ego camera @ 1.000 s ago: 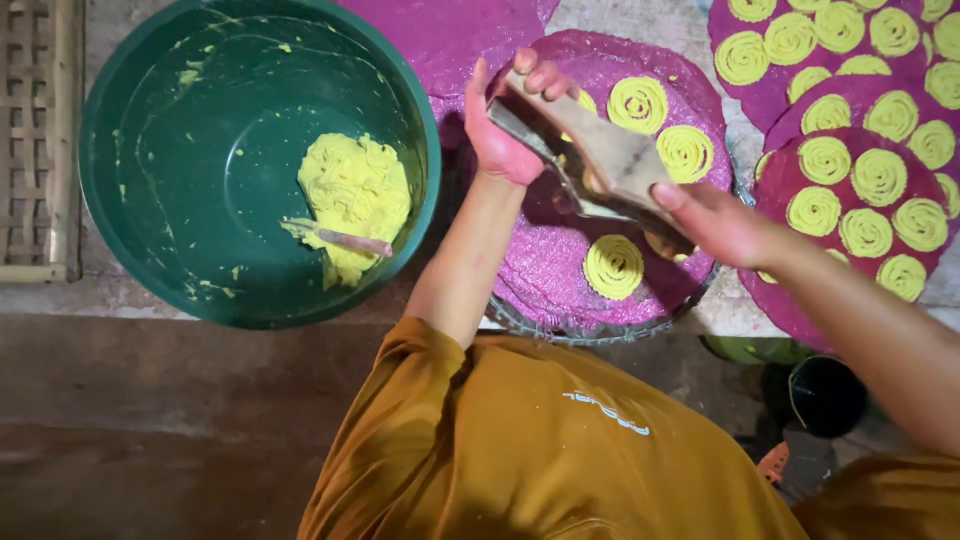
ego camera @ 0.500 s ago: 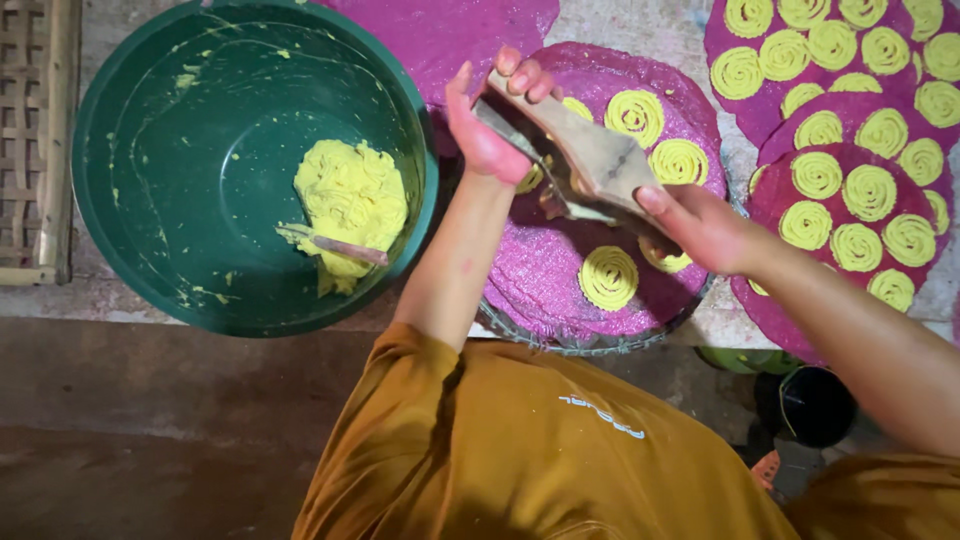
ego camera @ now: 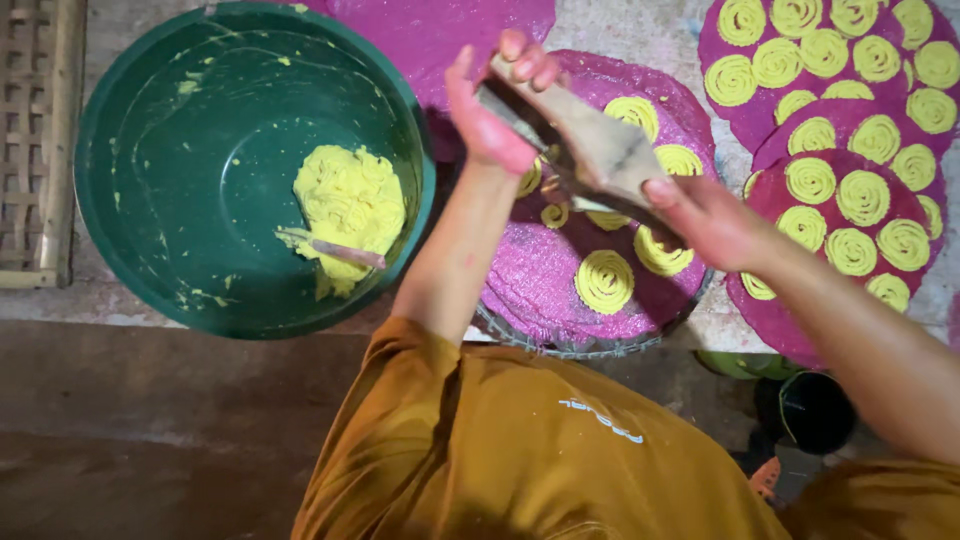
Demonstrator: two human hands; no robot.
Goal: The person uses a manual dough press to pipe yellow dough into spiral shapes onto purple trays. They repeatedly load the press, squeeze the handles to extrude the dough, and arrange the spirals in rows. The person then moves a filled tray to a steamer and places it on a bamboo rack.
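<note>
Both my hands hold a wooden dough press point(ego camera: 600, 145) above a round magenta mat point(ego camera: 545, 285). My left hand point(ego camera: 488, 112) clasps its upper end, and my right hand point(ego camera: 712, 218) grips the lower end. Yellow dough spirals point(ego camera: 603, 280) lie on the mat under the press, and a small coil point(ego camera: 553, 214) sits just below the tool. To the left stands a green basin point(ego camera: 150, 150) with a lump of yellow dough point(ego camera: 348, 205) and a spatula point(ego camera: 335, 248) lying in it.
More magenta mats point(ego camera: 830, 140) covered with several yellow spirals lie at the right. Another magenta mat point(ego camera: 440, 30) lies at the top. A woven bamboo frame point(ego camera: 35, 140) stands at the far left. A dark round container point(ego camera: 815, 410) sits at the lower right beside my orange shirt.
The press and both hands have shifted slightly down and left over the mat. More yellow coils now lie beneath the tool than a second ago.
</note>
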